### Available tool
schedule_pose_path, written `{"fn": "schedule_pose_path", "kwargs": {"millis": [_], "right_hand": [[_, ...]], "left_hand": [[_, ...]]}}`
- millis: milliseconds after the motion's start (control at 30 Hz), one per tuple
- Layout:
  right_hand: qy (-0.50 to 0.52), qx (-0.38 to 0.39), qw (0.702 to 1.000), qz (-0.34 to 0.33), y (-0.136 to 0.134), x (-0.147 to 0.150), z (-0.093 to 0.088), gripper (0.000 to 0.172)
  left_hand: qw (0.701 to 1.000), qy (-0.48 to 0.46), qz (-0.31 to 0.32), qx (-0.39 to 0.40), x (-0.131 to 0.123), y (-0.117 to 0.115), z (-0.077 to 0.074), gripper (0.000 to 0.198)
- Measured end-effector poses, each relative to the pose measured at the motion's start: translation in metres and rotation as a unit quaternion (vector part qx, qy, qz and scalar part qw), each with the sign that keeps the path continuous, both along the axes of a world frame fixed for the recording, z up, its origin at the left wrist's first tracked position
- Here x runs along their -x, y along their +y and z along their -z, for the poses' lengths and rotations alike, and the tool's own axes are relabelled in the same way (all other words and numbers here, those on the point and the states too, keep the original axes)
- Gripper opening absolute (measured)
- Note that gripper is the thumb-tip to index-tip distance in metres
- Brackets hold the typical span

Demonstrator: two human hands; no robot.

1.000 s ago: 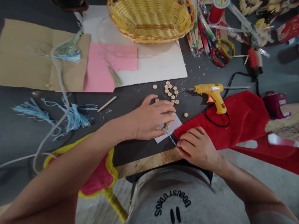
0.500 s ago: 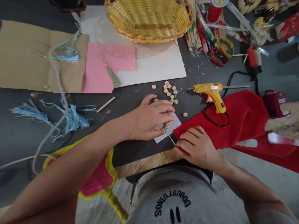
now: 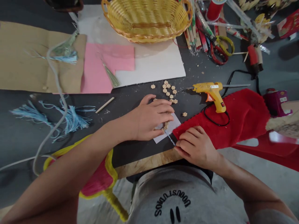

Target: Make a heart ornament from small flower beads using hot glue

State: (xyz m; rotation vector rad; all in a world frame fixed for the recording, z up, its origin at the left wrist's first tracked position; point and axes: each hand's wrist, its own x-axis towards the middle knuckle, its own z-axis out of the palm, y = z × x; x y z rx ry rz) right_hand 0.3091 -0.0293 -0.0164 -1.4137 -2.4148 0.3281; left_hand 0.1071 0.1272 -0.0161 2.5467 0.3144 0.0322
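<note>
My left hand point(image 3: 149, 119) lies curled over a ring of small beige flower pieces point(image 3: 165, 126), its thumb and fingertips closed on the ring. Most of the ring is hidden under the fingers. Beneath it rests a piece of white paper point(image 3: 159, 138) on the dark table. From the ring a light blue cord point(image 3: 169, 137) runs toward me, and my right hand point(image 3: 197, 146) pinches its end between thumb and fingers. Loose flower pieces point(image 3: 166, 87) are scattered just beyond my left hand.
A yellow glue gun point(image 3: 213, 93) lies on red felt point(image 3: 245, 118) at the right. Blue tassels point(image 3: 76, 118) and a pale cable point(image 3: 56, 73) are at the left. Farther back are a wicker basket point(image 3: 149, 18), pink paper point(image 3: 95, 74) and scissors point(image 3: 219, 51).
Both hands hold nearly the same pose on the ring and cord. The whole view has shifted very slightly; nothing was taken up or let go.
</note>
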Motion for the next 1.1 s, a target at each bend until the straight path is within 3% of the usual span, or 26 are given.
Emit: {"fn": "schedule_pose_path", "kwargs": {"millis": [300, 500, 633, 900, 1000, 1100], "right_hand": [[0.002, 0.0, 1.0, -0.001, -0.002, -0.001, 0.002, 0.019], [0.064, 0.017, 0.998, 0.02, 0.002, -0.007, -0.004, 0.022], [0.069, -0.002, 0.997, 0.031, 0.009, -0.011, -0.004, 0.019], [0.106, -0.023, 0.994, 0.031, 0.012, -0.016, 0.003, 0.016], [0.131, -0.021, 0.99, 0.036, 0.012, -0.022, 0.003, 0.015], [0.135, -0.027, 0.99, 0.038, 0.016, -0.03, 0.001, 0.014]], "left_hand": [[1.0, 0.001, 0.004, -0.01, -0.001, 0.0, 0.0, 0.031], [1.0, 0.016, 0.017, -0.008, 0.0, 0.002, -0.002, 0.036], [0.999, 0.037, 0.033, -0.008, 0.0, 0.004, -0.007, 0.042], [0.996, 0.064, 0.056, -0.011, -0.003, 0.004, -0.02, 0.036], [0.998, 0.055, 0.038, -0.019, 0.006, 0.005, -0.023, 0.046], [0.998, 0.053, -0.024, -0.037, 0.021, 0.001, -0.023, 0.062]]}}
